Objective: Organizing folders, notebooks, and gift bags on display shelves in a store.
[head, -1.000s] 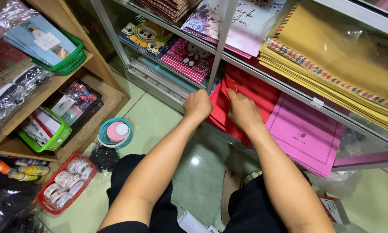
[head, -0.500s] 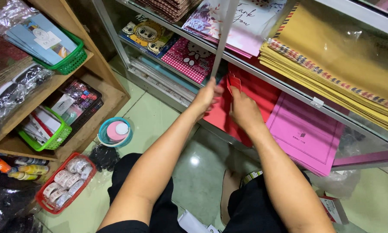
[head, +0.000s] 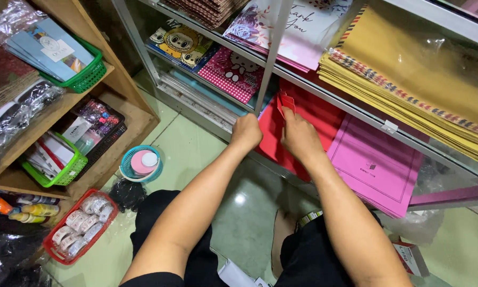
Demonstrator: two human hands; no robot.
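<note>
My left hand (head: 246, 131) is closed on the left edge of a stack of red paper bags (head: 271, 141) that lies on the lowest shelf of a glass display case. My right hand (head: 298, 136) grips the same stack near its top, where a small red tag (head: 286, 102) sticks up above my fingers. Both hands sit side by side in front of the upright metal frame bar (head: 269, 56) of the case. Right of the red stack lie pink paper bags (head: 374, 167).
The shelf above holds yellow envelopes (head: 409, 69) and patterned gift bags (head: 233, 69). On the wooden shelves at left stand green baskets (head: 82, 79). A blue basket (head: 141, 163) and a red basket of tape rolls (head: 78, 226) sit on the green floor.
My left hand rose along the red stack half a second ago and has come back down, closing again on its left edge. My right hand stayed at the stack's top.
</note>
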